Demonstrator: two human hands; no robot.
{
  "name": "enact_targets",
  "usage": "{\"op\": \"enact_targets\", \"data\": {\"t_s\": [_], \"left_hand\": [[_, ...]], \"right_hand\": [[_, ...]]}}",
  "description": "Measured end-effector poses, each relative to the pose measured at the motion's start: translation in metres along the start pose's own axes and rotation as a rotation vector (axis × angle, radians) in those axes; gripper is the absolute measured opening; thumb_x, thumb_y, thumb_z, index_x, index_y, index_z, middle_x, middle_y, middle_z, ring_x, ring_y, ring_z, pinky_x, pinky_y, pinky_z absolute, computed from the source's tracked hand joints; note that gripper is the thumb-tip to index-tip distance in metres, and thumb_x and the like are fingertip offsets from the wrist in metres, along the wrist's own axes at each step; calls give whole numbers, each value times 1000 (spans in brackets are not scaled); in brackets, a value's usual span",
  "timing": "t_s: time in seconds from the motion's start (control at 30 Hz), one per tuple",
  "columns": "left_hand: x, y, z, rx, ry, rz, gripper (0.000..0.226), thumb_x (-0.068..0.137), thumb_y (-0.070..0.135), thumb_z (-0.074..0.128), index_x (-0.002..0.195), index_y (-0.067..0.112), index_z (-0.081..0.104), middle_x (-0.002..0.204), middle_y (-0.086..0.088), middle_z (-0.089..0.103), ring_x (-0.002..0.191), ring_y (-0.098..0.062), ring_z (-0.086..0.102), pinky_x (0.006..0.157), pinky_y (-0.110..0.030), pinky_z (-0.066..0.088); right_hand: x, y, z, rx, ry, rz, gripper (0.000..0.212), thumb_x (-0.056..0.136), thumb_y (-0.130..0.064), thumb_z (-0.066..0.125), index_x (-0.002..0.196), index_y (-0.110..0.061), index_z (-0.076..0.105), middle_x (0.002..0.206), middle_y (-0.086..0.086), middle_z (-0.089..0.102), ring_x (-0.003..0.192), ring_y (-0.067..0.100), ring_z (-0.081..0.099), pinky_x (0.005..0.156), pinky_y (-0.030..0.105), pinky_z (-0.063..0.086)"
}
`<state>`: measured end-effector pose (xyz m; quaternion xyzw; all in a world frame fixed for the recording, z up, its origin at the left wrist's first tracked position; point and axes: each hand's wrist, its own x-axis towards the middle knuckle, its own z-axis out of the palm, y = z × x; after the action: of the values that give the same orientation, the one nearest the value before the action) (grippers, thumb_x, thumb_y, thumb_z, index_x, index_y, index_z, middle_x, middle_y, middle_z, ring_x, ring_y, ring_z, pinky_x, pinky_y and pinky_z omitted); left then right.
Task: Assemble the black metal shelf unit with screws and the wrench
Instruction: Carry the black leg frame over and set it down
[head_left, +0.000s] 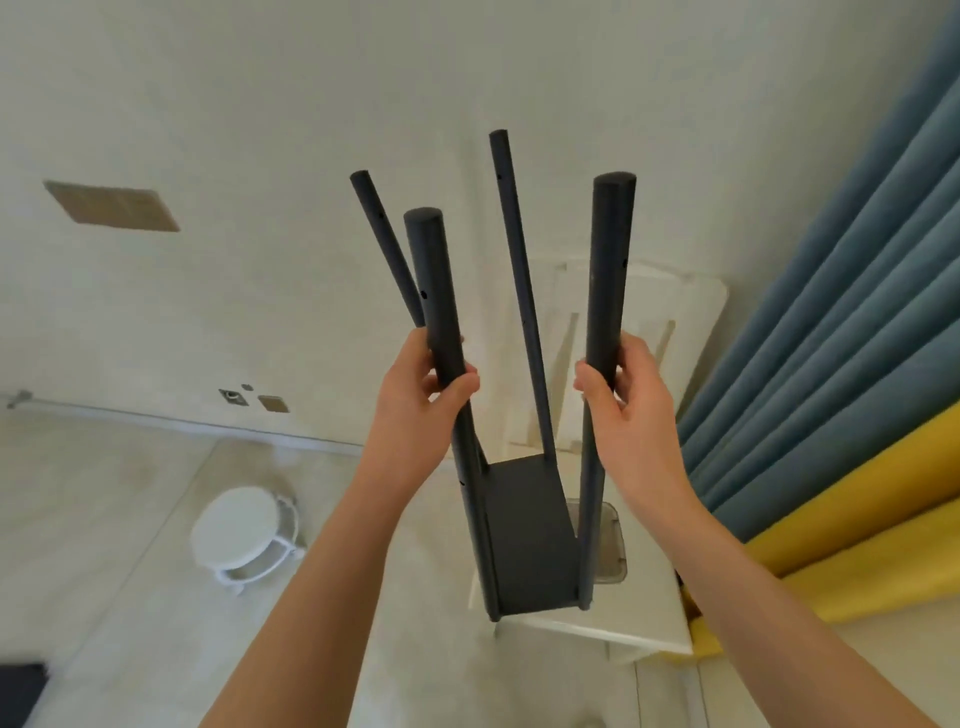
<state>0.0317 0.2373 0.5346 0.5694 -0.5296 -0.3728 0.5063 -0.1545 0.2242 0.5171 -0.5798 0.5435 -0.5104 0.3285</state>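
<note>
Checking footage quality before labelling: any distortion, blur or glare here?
Head view: wide-angle distortion splays the black posts and bends the blue curtain; soft even light, no glare; white stool slightly blurred; left hand and right hand reasonably sharp.

Left hand (415, 400), right hand (631, 410): raised, curled grips.

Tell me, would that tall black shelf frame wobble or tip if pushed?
Probably wobbly: the black shelf frame has only one panel joining its four poles, and their tops splay apart. Likely tippy too, being tall and narrow. It seems fairly light, since the left hand and right hand hold it by two poles.
</note>
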Motion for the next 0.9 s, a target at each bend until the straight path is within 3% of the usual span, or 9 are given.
{"op": "enact_targets", "data": {"t_s": [0.17, 0.33, 0.53, 0.8, 0.9], "left_hand": [[-18, -20, -87, 63, 125, -22, 23, 94, 12, 66, 105, 28, 56, 97, -2, 67, 92, -16, 67, 81, -23, 55], [-44, -44, -165, 97, 270, -109, 24, 94, 14, 67, 111, 27, 56, 99, 4, 67, 94, -13, 67, 70, -12, 50], [-79, -77, -240, 122, 436, -212, 25, 94, 12, 66, 115, 21, 57, 98, 4, 68, 97, -14, 67, 83, -20, 52], [-100, -126, -320, 210, 658, -364, 27, 95, 17, 67, 117, 23, 53, 104, 8, 65, 94, -7, 64, 66, -6, 44], [-98, -142, -350, 221, 734, -408, 31, 94, 16, 67, 122, 20, 54, 106, 5, 66, 97, -12, 65, 72, -9, 46]], "right_hand": [[-19, -21, 82, 72, -147, -13, 29, 100, -21, 54, 128, -25, 50, 102, -15, 62, 95, -1, 61, 79, 8, 48], [-41, -34, 161, 84, -300, -20, 27, 98, -24, 56, 125, -25, 51, 103, -14, 62, 96, 2, 62, 75, 11, 51], [-63, -41, 248, 84, -492, -3, 26, 97, -23, 59, 123, -23, 52, 104, -13, 63, 96, 8, 64, 76, 17, 52], [-77, -42, 364, 86, -739, 21, 23, 97, -24, 60, 118, -26, 51, 102, -19, 61, 96, 5, 63, 69, 9, 50], [-74, -44, 411, 90, -824, 20, 24, 96, -25, 61, 116, -31, 49, 100, -24, 59, 93, 2, 62, 65, 6, 48]]}}
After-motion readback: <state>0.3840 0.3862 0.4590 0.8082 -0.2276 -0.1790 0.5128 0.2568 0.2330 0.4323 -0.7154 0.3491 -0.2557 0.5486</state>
